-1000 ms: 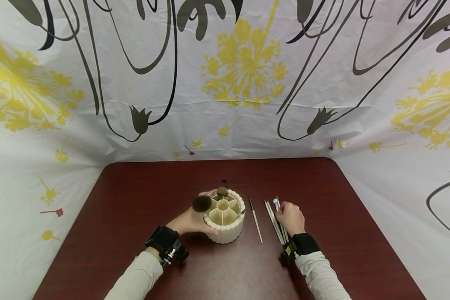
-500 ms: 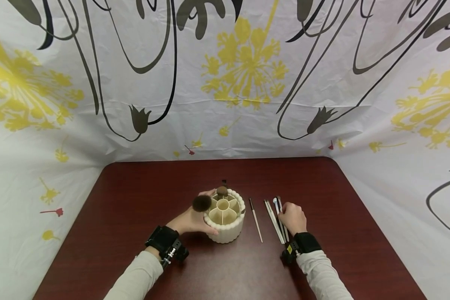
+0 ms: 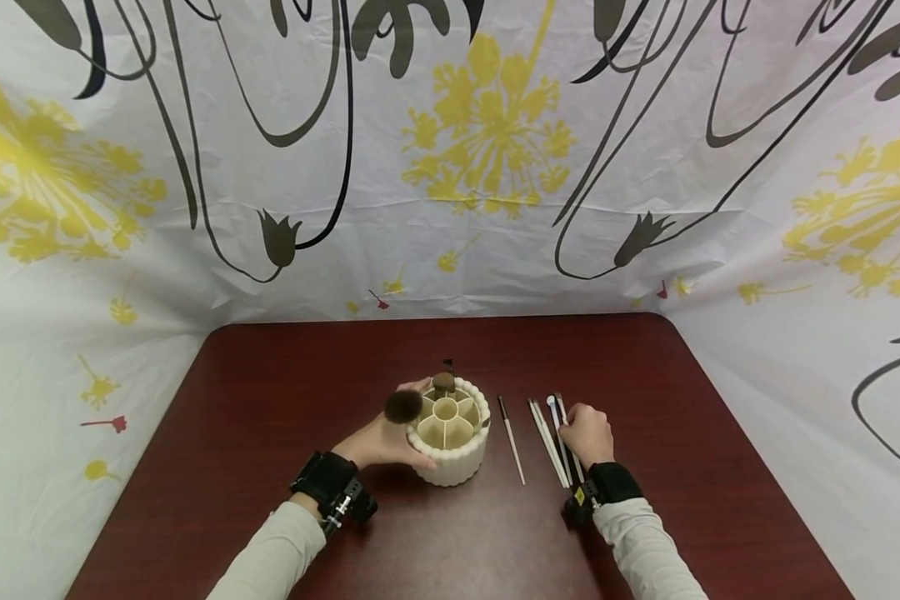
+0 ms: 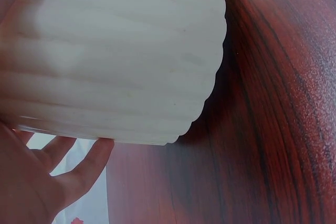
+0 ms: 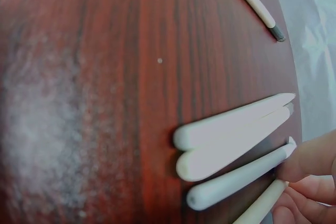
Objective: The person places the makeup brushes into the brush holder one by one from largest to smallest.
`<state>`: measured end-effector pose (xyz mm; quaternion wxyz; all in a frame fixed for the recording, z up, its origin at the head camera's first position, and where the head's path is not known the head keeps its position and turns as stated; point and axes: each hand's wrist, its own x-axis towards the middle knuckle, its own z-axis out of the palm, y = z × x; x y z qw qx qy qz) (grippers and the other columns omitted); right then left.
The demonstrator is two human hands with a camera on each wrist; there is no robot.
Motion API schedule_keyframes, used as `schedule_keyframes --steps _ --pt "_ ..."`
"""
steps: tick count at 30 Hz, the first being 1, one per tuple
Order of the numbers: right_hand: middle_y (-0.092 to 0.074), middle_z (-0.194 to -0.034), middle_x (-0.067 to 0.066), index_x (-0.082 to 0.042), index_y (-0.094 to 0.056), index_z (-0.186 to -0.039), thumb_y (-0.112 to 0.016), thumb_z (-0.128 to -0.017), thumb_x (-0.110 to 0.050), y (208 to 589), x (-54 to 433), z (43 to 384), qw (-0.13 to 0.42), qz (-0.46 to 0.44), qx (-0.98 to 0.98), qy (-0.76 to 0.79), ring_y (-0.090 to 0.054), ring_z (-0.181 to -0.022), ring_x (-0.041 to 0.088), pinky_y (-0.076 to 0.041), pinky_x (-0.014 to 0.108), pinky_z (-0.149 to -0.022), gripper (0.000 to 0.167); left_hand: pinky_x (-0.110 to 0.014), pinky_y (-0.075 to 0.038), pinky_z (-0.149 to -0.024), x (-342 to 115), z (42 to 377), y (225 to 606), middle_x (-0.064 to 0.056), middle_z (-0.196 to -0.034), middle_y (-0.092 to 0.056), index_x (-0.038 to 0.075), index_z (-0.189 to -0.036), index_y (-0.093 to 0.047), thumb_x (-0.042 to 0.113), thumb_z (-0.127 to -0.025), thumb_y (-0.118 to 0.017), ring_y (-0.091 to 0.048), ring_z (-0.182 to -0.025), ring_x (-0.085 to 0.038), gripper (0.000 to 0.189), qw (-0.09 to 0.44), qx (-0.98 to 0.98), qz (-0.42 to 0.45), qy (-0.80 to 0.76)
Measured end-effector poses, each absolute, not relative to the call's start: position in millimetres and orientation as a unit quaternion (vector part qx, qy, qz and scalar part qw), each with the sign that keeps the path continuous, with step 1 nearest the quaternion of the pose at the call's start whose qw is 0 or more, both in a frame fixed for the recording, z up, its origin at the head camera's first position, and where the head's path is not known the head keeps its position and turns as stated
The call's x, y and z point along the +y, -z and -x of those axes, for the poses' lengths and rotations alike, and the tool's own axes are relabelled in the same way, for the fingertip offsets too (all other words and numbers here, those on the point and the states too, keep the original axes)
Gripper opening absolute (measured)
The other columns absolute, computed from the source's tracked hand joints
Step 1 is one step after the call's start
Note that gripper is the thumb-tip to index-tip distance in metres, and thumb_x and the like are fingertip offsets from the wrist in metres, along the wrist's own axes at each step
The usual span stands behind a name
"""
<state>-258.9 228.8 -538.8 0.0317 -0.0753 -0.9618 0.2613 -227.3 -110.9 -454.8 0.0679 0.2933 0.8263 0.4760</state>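
My left hand [image 3: 385, 437] grips a cream, scalloped brush holder [image 3: 450, 471] around its left side, with the thumb at the front. The holder stands upright and is divided into compartments. A large fluffy makeup brush [image 3: 403, 407] leans out of its left side and a smaller brown-headed brush [image 3: 444, 383] rises at the back. Ribbed cream wall [image 4: 115, 61] fills much of the left wrist view. On the right, my right hand [image 3: 587, 435] pinches the rightmost makeup brush [image 5: 258, 207] of a small row. Beside it lies a brush with a white tip [image 3: 555, 417].
Two pale-handled brushes [image 3: 549, 446] lie side by side left of the right hand. A single slim brush [image 3: 513, 442] lies between them and the holder. Beneath everything is a dark red wood table [image 3: 307, 358], with a patterned cloth [image 3: 450, 250] hanging behind it.
My right hand has shifted slightly right with the rightmost brush, which now lies apart from the white-tipped brush. The left hand and the holder have stayed in place.
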Motion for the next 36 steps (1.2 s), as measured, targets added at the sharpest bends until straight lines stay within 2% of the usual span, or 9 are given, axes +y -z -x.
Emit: schedule_keyframes --steps 12,17,24,30,36 --pt "-0.055 -0.064 0.008 0.001 -0.058 -0.075 -0.061 -0.073 -0.003 533.4 225.8 256.7 0.029 0.075 -0.960 -0.267 -0.046 -0.052 0.018 -0.035 0.029 -0.047 0.005 -0.055 -0.028 -0.099 -111.1 228.8 461.7 -0.031 -0.136 -0.022 -0.009 -0.139 -0.020 0.010 -0.052 -0.087 -0.028 -0.125 -0.042 0.111 0.062 0.827 -0.291 -0.477" --pt "-0.057 -0.066 0.010 0.002 -0.059 -0.079 -0.060 -0.073 -0.004 529.8 226.3 255.9 0.036 0.068 -0.959 -0.274 -0.047 -0.053 0.019 -0.037 0.030 -0.047 0.008 -0.053 -0.030 -0.099 -114.3 239.5 486.8 -0.023 -0.140 -0.021 -0.001 -0.142 -0.017 0.022 -0.051 -0.089 -0.028 -0.127 -0.036 0.117 0.049 0.838 -0.296 -0.455" --pt "-0.059 -0.066 0.011 0.003 -0.061 -0.079 -0.062 -0.072 -0.005 522.4 225.0 256.5 0.056 0.060 -0.959 -0.273 -0.051 -0.053 0.020 -0.040 0.031 -0.047 0.011 -0.055 -0.027 -0.099 -111.1 227.8 460.1 -0.031 -0.136 -0.022 -0.009 -0.138 -0.019 0.010 -0.052 -0.087 -0.027 -0.125 -0.042 0.111 0.060 0.824 -0.298 -0.478" --pt "-0.062 -0.070 0.011 0.004 -0.065 -0.084 -0.062 -0.070 -0.007 510.0 217.6 256.6 0.075 0.055 -0.958 -0.270 -0.055 -0.058 0.022 -0.044 0.034 -0.051 0.018 -0.055 -0.027 -0.099 -111.4 227.6 458.2 -0.031 -0.136 -0.022 -0.009 -0.139 -0.019 0.010 -0.053 -0.087 -0.027 -0.126 -0.042 0.111 0.065 0.825 -0.297 -0.477" --pt "-0.062 -0.067 0.007 0.003 -0.066 -0.084 -0.062 -0.071 -0.005 498.4 208.0 256.0 0.090 0.035 -0.955 -0.281 -0.054 -0.058 0.020 -0.043 0.033 -0.052 0.016 -0.055 -0.027 -0.099 -111.6 227.6 456.8 -0.031 -0.136 -0.022 -0.009 -0.139 -0.019 0.010 -0.053 -0.087 -0.026 -0.126 -0.042 0.111 0.064 0.822 -0.298 -0.481"
